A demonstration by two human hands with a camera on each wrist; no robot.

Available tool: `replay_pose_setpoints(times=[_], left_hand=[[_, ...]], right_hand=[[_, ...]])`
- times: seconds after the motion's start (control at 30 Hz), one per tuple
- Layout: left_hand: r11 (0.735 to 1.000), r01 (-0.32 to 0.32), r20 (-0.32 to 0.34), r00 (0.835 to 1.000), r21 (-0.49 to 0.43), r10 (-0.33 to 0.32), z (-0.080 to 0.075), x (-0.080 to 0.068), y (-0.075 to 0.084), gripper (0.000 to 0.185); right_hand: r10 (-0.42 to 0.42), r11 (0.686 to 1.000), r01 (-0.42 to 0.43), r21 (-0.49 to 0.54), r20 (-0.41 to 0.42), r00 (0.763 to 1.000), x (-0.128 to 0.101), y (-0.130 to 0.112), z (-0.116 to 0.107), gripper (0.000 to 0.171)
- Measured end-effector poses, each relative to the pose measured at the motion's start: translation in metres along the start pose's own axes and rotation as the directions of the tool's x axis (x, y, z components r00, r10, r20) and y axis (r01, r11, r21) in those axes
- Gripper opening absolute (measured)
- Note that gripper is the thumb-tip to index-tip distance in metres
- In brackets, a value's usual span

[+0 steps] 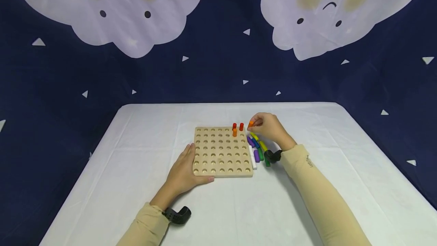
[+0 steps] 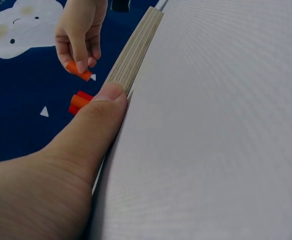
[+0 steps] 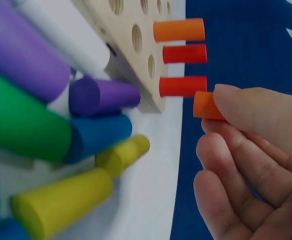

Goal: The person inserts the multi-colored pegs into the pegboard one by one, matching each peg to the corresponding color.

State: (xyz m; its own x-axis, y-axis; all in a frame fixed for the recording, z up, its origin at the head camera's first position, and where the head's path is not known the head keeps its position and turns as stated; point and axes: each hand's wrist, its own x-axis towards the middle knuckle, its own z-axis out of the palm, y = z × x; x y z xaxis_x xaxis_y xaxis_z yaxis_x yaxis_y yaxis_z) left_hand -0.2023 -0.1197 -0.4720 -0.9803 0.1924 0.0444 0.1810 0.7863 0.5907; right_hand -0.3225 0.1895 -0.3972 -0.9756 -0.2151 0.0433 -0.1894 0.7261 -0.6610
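Short orange wooden peg (image 1: 250,123) is pinched in right hand (image 1: 269,127) fingertips just off far-right corner of square wooden pegboard (image 1: 222,152), steadied by flat-fingered left hand (image 1: 182,172) w/ thumb on near edge; risk: peg gets tilted at hole, jammed or dropped among loose coloured pegs (image 1: 257,148).

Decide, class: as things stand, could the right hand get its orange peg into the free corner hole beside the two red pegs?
Probably yes. The right hand pinches the orange peg just off that corner of the pegboard, and nothing lies between; the red pegs stand one hole further in.
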Motion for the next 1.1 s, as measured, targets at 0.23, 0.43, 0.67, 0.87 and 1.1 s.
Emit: replay_pose_setpoints(times=[0.23,0.43,0.67,0.87,1.1], left_hand=[[1.000,-0.001,0.007,1.000,0.008,0.001,-0.001,0.000,0.001,0.141],[1.000,-0.004,0.005,1.000,0.008,0.004,-0.002,0.000,0.002,0.141],[1.000,-0.006,0.002,1.000,0.004,0.006,-0.002,0.001,0.001,0.141],[1.000,-0.013,0.003,1.000,0.006,0.013,-0.001,0.001,0.001,0.140],[1.000,-0.011,0.010,1.000,-0.001,0.011,-0.002,0.002,0.000,0.140]], right_hand=[[0.030,0.999,-0.030,0.012,0.045,0.999,0.002,-0.008,0.008,0.025],[0.005,1.000,-0.005,0.011,0.064,0.998,0.005,-0.008,0.015,0.021],[-0.002,0.998,0.007,-0.062,0.084,0.996,0.008,-0.006,0.021,0.019],[-0.001,0.996,0.011,-0.093,0.105,0.994,0.008,-0.007,0.023,0.020],[-0.010,0.995,0.021,-0.097,0.117,0.993,0.008,-0.008,0.023,0.021]])
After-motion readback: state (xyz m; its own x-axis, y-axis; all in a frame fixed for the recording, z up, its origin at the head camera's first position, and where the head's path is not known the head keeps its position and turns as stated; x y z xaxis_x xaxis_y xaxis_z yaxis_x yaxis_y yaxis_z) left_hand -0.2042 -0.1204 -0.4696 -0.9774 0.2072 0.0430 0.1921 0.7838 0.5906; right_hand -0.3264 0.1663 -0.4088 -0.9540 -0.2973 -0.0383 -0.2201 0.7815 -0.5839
